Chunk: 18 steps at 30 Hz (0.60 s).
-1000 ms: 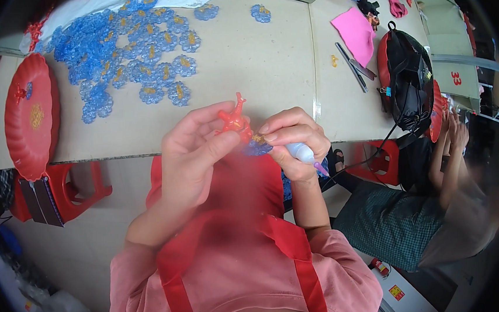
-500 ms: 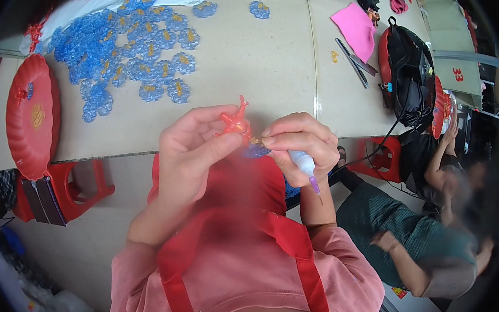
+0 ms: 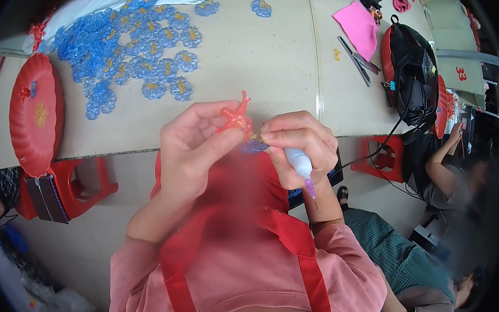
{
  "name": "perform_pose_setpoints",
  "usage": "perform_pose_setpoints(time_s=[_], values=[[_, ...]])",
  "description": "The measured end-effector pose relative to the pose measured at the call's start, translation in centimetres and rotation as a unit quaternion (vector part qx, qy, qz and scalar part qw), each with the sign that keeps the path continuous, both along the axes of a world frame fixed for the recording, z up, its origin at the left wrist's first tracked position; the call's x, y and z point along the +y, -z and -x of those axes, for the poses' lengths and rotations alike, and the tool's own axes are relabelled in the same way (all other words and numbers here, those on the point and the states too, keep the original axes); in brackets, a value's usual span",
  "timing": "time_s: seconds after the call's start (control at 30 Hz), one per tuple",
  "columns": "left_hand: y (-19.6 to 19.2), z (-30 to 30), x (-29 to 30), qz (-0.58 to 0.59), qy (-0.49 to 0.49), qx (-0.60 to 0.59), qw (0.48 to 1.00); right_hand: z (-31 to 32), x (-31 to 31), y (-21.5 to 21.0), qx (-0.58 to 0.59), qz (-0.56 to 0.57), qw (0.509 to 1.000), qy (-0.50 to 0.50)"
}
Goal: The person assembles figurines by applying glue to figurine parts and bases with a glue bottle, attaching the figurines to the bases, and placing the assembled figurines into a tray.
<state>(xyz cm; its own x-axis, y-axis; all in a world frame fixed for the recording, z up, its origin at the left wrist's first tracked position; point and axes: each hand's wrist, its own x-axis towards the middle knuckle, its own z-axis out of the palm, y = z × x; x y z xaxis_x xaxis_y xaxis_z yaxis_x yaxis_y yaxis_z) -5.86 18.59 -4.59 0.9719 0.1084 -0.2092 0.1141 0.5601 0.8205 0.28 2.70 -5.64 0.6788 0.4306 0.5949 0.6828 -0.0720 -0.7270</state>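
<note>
My left hand point(image 3: 189, 152) is closed, thumb and fingers pinching a small red translucent plastic figure point(image 3: 237, 119) with thin branching arms. My right hand point(image 3: 306, 143) curls round a small white squeeze bottle point(image 3: 299, 164), whose purple needle tip points down toward my forearm. The right thumb and forefinger also pinch at the edge of a blue translucent flower-shaped piece point(image 3: 253, 147) with a yellow centre. This piece sits right under the red figure; whether the two touch, I cannot tell. Both hands are in front of the table's near edge.
Many blue flower pieces point(image 3: 151, 67) cover the table's far left. A red scalloped tray point(image 3: 37, 137) stands at the left edge. On the right lie scissors point(image 3: 356, 59), a pink cloth point(image 3: 358, 27) and a black bag point(image 3: 413, 78). Red stools point(image 3: 88, 192) flank me; another person sits at right.
The bottle's needle tip has swung slightly left and down, and the red figure has tilted a little. At right, the nearby person has shifted lower in view.
</note>
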Motion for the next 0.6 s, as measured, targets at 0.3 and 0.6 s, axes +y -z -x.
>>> perform_pose_setpoints(time_s=[0.3, 0.6], values=[[1.0, -0.8, 1.1, 0.160, 0.061, 0.038, 0.984, -1.0, 0.0, -0.2, 0.076, -0.006, 0.995, -0.072], [0.9, -0.2, 0.3, 0.115, 0.029, 0.023, 0.993, 0.0, 0.4, 0.0, 0.139, -0.059, 0.987, -0.046]])
